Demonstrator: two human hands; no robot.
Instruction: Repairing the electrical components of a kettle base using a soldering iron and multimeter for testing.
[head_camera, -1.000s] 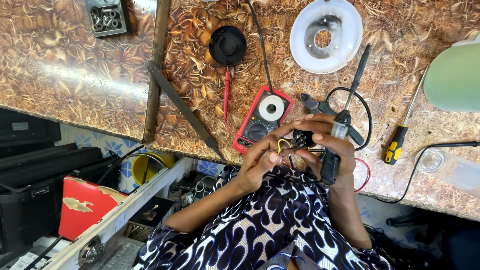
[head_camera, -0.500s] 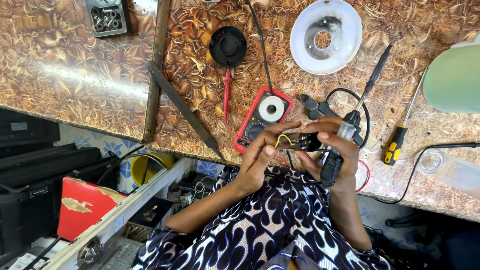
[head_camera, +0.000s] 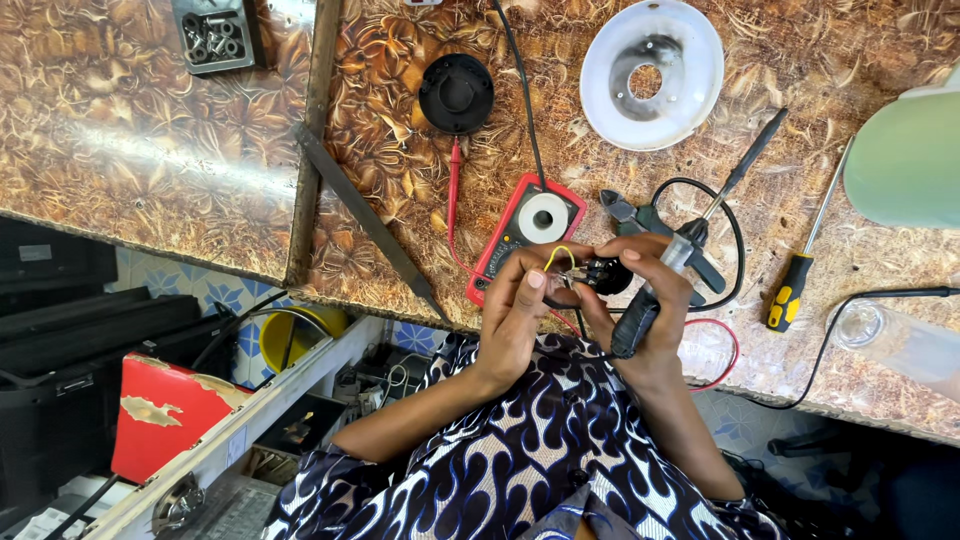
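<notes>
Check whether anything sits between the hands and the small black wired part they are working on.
Nothing visible does. The left hand and right hand both already pinch the small black part with its yellow wire directly. The right hand also grips a soldering iron, whose tip points away.

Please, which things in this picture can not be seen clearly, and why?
- Small black part, head view: mostly covered by the fingers of the left hand and right hand; its kind is unclear.
- Red multimeter: lower end hidden behind the left hand.
- Green object: cut off by the right edge.
- Screws in the grey tray: too small.
</notes>
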